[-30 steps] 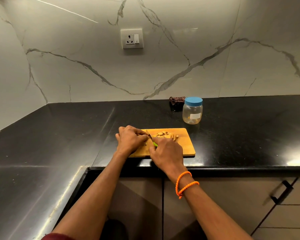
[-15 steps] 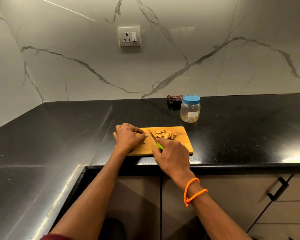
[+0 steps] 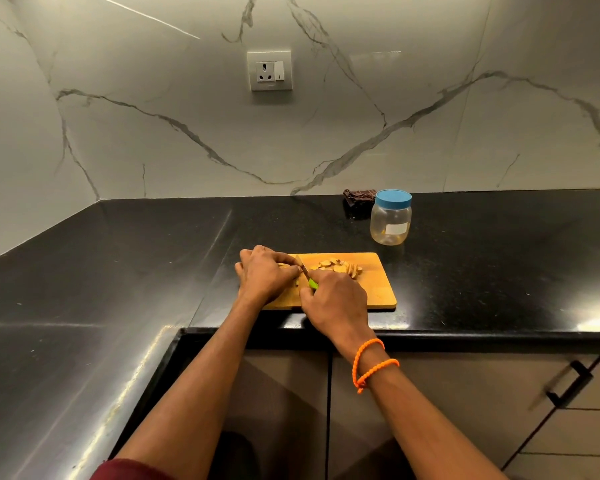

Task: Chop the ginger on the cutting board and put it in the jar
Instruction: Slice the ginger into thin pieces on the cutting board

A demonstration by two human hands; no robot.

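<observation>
A wooden cutting board (image 3: 374,289) lies at the front edge of the black counter. My left hand (image 3: 265,273) presses down on a piece of ginger (image 3: 284,265) at the board's left end, mostly hidden under the fingers. My right hand (image 3: 336,299) grips a green-handled knife (image 3: 307,275), whose blade stands right beside my left fingertips. Several cut ginger slices (image 3: 338,266) lie in a small heap on the board to the right of the blade. A clear plastic jar (image 3: 391,220) with its blue lid on stands behind the board's right end.
A dark folded cloth (image 3: 359,199) lies against the marble wall behind the jar. A wall socket (image 3: 269,71) sits above the counter. The black counter (image 3: 118,271) turns a corner on the left. Cabinet doors with a black handle (image 3: 568,382) are below.
The knife has come back against my left fingertips after being lifted away half a second ago. My left hand still holds the ginger. The camera has shifted slightly.
</observation>
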